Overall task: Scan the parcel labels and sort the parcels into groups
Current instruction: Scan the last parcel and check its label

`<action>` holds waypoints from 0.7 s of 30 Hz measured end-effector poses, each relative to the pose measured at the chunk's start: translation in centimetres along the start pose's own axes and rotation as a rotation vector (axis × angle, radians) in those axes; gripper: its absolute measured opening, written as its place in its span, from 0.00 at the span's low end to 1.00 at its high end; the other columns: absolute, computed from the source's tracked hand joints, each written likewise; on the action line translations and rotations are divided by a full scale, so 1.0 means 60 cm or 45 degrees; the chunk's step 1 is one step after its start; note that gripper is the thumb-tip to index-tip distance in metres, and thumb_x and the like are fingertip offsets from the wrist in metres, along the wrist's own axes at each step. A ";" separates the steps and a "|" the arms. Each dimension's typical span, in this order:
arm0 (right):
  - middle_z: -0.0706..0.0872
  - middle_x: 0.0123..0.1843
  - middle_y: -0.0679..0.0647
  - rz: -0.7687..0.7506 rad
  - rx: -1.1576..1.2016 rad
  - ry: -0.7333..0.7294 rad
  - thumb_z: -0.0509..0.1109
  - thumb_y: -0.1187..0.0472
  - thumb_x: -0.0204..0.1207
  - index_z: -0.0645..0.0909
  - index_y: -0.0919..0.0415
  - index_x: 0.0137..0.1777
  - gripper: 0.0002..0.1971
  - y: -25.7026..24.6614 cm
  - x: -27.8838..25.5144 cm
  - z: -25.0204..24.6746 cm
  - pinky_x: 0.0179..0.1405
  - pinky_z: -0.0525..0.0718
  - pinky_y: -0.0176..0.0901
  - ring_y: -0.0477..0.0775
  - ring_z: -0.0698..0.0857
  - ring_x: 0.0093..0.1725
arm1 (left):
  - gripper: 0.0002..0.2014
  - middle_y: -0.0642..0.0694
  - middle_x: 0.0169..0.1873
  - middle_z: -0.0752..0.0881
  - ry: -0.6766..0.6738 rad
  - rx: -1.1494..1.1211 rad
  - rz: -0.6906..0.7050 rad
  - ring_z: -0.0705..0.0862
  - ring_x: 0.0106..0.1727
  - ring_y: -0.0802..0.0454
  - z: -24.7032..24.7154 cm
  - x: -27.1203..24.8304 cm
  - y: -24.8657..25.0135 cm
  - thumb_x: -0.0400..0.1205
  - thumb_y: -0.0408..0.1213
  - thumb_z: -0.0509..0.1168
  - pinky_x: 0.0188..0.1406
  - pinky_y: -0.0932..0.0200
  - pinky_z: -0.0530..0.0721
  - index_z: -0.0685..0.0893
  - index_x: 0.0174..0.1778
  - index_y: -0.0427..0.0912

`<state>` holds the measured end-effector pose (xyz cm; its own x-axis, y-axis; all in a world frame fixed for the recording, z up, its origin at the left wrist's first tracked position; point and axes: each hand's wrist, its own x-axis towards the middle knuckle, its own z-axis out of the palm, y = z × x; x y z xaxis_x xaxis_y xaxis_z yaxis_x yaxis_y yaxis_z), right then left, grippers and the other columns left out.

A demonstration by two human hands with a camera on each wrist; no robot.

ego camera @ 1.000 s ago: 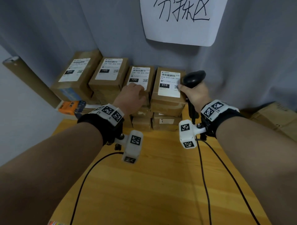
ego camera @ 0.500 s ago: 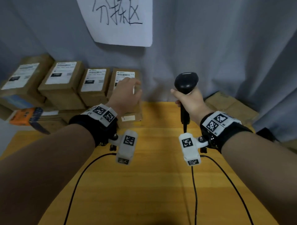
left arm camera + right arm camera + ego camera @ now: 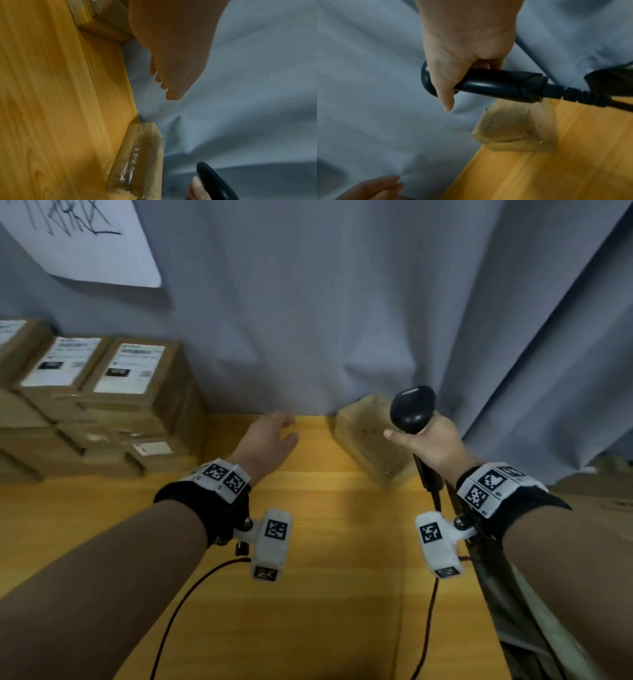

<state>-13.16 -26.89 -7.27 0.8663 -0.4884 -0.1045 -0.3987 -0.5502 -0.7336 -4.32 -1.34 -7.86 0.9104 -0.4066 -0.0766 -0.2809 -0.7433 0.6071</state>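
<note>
My right hand [image 3: 428, 441] grips a black barcode scanner [image 3: 412, 409] upright, its handle [image 3: 496, 84] across my palm and its cable trailing back. Just left of it a plain brown parcel [image 3: 368, 440] leans on the wooden table against the grey curtain; no label shows on it. My left hand [image 3: 270, 436] hovers empty above the table with relaxed, straight fingers [image 3: 169, 88], between that parcel [image 3: 139, 159] and the stacked labelled parcels [image 3: 113, 392] at the left.
The wooden table [image 3: 308, 594] runs to the grey curtain [image 3: 342, 320]. A white sheet with handwriting [image 3: 75, 237] hangs at the upper left. More cardboard boxes [image 3: 609, 498] sit off the table's right side. Wrist camera cables cross the near table.
My view and both hands have swung right, away from the labelled stack. My left hand has come off the stacked parcels and now hangs free over the table. The lone parcel has come into view.
</note>
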 end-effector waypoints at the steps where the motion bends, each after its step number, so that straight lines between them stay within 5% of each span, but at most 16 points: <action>1: 0.87 0.52 0.57 0.023 -0.064 -0.003 0.82 0.39 0.58 0.82 0.60 0.53 0.30 0.023 0.018 -0.005 0.60 0.82 0.49 0.55 0.85 0.54 | 0.19 0.41 0.69 0.79 -0.010 -0.011 -0.018 0.76 0.71 0.44 0.020 0.000 0.009 0.85 0.39 0.62 0.68 0.54 0.72 0.76 0.72 0.38; 4: 0.85 0.57 0.61 0.087 -0.208 -0.027 0.73 0.25 0.42 0.84 0.60 0.56 0.47 0.093 0.077 -0.004 0.61 0.85 0.57 0.60 0.85 0.56 | 0.20 0.43 0.70 0.78 -0.090 -0.017 -0.104 0.76 0.70 0.47 0.076 0.002 0.032 0.86 0.41 0.61 0.66 0.56 0.73 0.75 0.74 0.41; 9: 0.85 0.64 0.62 0.053 -0.308 -0.094 0.83 0.36 0.56 0.82 0.65 0.64 0.42 0.130 0.141 0.014 0.69 0.78 0.59 0.63 0.81 0.67 | 0.21 0.45 0.73 0.75 -0.275 -0.209 -0.324 0.76 0.69 0.46 0.154 0.017 0.051 0.88 0.46 0.58 0.62 0.54 0.76 0.72 0.76 0.42; 13: 0.80 0.71 0.60 -0.007 -0.502 -0.297 0.76 0.22 0.51 0.77 0.59 0.71 0.54 0.144 0.143 0.043 0.77 0.69 0.59 0.64 0.74 0.74 | 0.24 0.44 0.75 0.72 -0.404 -0.472 -0.556 0.74 0.71 0.42 0.197 0.017 0.050 0.88 0.49 0.56 0.63 0.51 0.75 0.68 0.79 0.43; 16: 0.69 0.79 0.62 -0.093 -0.675 -0.340 0.76 0.28 0.59 0.69 0.59 0.78 0.53 0.144 0.110 0.066 0.81 0.58 0.58 0.68 0.63 0.79 | 0.25 0.42 0.76 0.71 -0.401 -0.693 -0.742 0.74 0.73 0.41 0.215 0.011 0.042 0.88 0.50 0.57 0.71 0.45 0.75 0.66 0.80 0.45; 21: 0.61 0.84 0.63 -0.156 -0.772 -0.528 0.69 0.21 0.54 0.59 0.64 0.83 0.64 0.120 0.034 0.126 0.84 0.52 0.64 0.71 0.53 0.84 | 0.25 0.42 0.77 0.71 -0.317 -0.935 -0.911 0.76 0.71 0.43 0.216 -0.031 0.013 0.89 0.48 0.56 0.72 0.47 0.75 0.64 0.81 0.44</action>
<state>-12.01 -26.75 -17.83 0.9099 -0.1698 -0.3786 -0.2838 -0.9203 -0.2694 -10.16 -8.06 -17.47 0.6798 -0.1601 -0.7157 0.6255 -0.3830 0.6798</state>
